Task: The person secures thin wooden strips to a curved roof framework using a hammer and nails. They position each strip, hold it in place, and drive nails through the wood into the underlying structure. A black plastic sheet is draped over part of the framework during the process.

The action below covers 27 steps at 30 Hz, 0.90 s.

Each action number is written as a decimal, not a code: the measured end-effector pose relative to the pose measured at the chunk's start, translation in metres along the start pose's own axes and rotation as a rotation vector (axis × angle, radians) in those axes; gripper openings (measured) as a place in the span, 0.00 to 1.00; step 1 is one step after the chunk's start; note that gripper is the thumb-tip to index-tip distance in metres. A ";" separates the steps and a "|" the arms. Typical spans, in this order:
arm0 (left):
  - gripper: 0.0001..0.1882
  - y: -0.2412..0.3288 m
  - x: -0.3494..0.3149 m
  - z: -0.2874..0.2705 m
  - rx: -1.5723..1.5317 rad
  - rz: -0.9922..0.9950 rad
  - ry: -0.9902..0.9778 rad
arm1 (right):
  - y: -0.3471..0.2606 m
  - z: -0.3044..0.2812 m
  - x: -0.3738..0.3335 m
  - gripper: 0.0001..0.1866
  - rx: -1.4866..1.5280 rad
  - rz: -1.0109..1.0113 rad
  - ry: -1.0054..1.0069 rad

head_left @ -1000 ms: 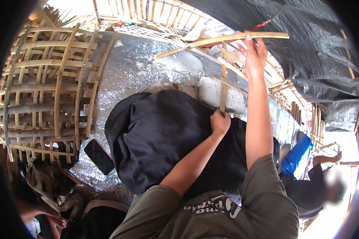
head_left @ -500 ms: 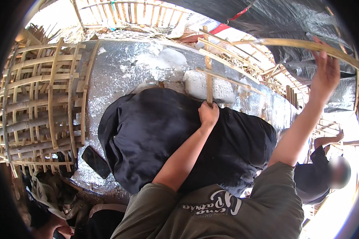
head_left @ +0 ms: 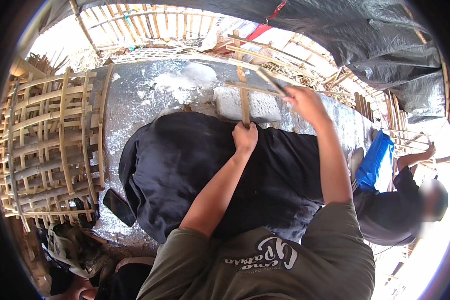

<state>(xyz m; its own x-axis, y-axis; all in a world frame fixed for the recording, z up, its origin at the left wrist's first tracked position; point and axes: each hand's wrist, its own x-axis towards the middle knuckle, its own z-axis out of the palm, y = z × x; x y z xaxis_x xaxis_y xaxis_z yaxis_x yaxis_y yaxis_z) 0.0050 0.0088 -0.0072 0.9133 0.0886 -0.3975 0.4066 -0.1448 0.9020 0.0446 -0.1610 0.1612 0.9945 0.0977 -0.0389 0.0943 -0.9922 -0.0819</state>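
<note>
Bamboo strips, pale and split thin, form the work in the head view, the only view given. The left hand (head_left: pixel 245 137) is closed in a fist around the lower end of an upright bamboo slat (head_left: pixel 243 95), which stands over the far edge of a black cloth (head_left: pixel 195 170) spread across the person's lap. The right hand (head_left: pixel 307 102) is raised beyond it, fingers curled about a slim dark stick-like tool (head_left: pixel 271 81); what kind of tool cannot be told. A crosswise bamboo slat (head_left: pixel 250 88) meets the upright one just below the tool's tip. Both slats lie above a silvery sheet (head_left: pixel 145 100) with a whitish block (head_left: pixel 262 104) on it. Judged from its look, the slat is light and stiff along its length yet springy, with splintery edges; a firm grip near the base, as shown, should steady it best. A woven bamboo lattice (head_left: pixel 50 135) lies to the left, a dark flat phone-like object (head_left: pixel 118 207) near the cloth's corner, and another person (head_left: pixel 400 200) sits at right beside a blue bag (head_left: pixel 375 160).
</note>
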 end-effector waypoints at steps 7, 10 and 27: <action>0.18 -0.003 0.004 0.004 0.034 -0.002 0.001 | 0.013 0.077 0.021 0.16 -0.194 -0.151 -0.236; 0.18 -0.004 0.005 0.004 0.041 0.001 0.008 | 0.019 0.093 0.024 0.15 -0.217 -0.208 -0.207; 0.18 -0.024 0.017 0.011 0.093 0.035 0.046 | 0.017 0.116 0.020 0.20 -0.156 -0.277 0.116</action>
<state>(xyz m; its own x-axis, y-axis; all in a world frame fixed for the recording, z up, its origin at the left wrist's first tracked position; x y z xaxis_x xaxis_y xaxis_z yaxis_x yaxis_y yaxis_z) 0.0115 0.0032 -0.0372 0.9257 0.1271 -0.3562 0.3771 -0.2393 0.8947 0.0607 -0.1669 0.0431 0.9279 0.3644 0.0783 0.3585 -0.9301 0.0798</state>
